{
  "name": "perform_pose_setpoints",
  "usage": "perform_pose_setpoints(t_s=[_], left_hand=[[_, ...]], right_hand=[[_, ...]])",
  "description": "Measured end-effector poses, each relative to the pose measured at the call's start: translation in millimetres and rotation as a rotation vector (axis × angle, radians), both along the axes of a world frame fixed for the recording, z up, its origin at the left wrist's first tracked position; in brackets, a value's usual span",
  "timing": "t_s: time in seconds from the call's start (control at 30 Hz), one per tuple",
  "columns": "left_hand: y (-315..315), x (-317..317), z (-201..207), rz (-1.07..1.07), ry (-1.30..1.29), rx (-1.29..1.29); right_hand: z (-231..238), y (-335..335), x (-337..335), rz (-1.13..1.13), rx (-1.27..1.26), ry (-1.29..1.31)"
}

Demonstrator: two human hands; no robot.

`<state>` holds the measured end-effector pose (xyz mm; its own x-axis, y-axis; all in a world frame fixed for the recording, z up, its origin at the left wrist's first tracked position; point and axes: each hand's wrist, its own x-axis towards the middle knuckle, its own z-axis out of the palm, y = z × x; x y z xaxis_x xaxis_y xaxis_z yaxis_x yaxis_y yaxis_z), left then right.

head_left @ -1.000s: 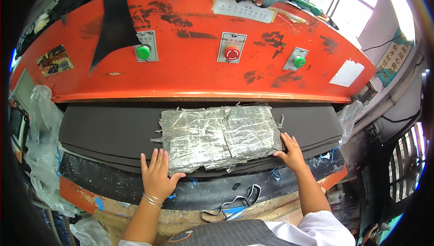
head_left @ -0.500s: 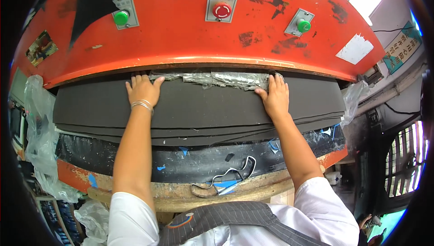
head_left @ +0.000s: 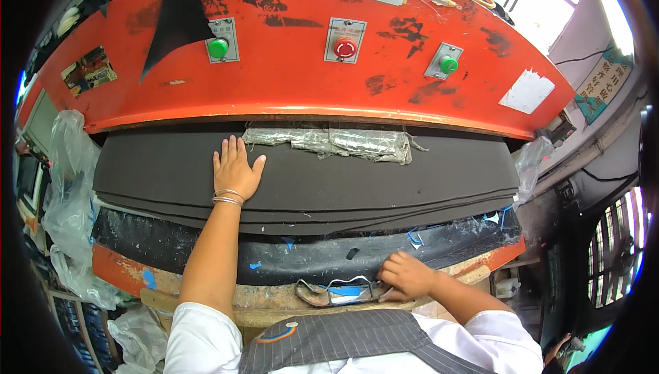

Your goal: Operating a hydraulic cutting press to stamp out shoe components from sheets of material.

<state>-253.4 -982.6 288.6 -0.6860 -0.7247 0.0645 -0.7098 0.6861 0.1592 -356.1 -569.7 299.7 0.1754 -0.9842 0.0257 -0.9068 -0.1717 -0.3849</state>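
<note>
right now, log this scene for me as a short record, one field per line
left hand: open, palm down on the dark sheets, beside the silver pad's left end
right hand: curled at the right end of the curved frame; grip unclear
silver pad: on the sheets, rear edge hidden under the red machine
controls: red button between two green buttons
scraps: blue bits on the black ledge

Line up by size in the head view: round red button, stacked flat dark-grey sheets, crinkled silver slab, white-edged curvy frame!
1. Dark-grey sheets
2. Silver slab (part showing)
3. Curvy frame
4. Red button
</note>
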Motion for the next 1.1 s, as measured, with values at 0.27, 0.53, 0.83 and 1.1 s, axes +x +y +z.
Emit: perform_pose_setpoints(t_s=[0.27, 0.53, 0.83, 1.1], left_hand=[[0, 4, 1, -0.004, 0.086, -0.042], [56, 32, -23, -0.272, 0.426, -0.173], [84, 56, -30, -0.219, 0.571, -0.182], [91, 44, -36, -0.199, 0.594, -0.221]], right_hand=[[42, 33, 34, -0.471, -0.266, -0.038], [2, -36, -7, -0.870, -0.464, 0.198], [-10, -113, -43, -0.894, -0.521, 0.224], [-10, -210, -105, -1.077, -0.372, 0.233]])
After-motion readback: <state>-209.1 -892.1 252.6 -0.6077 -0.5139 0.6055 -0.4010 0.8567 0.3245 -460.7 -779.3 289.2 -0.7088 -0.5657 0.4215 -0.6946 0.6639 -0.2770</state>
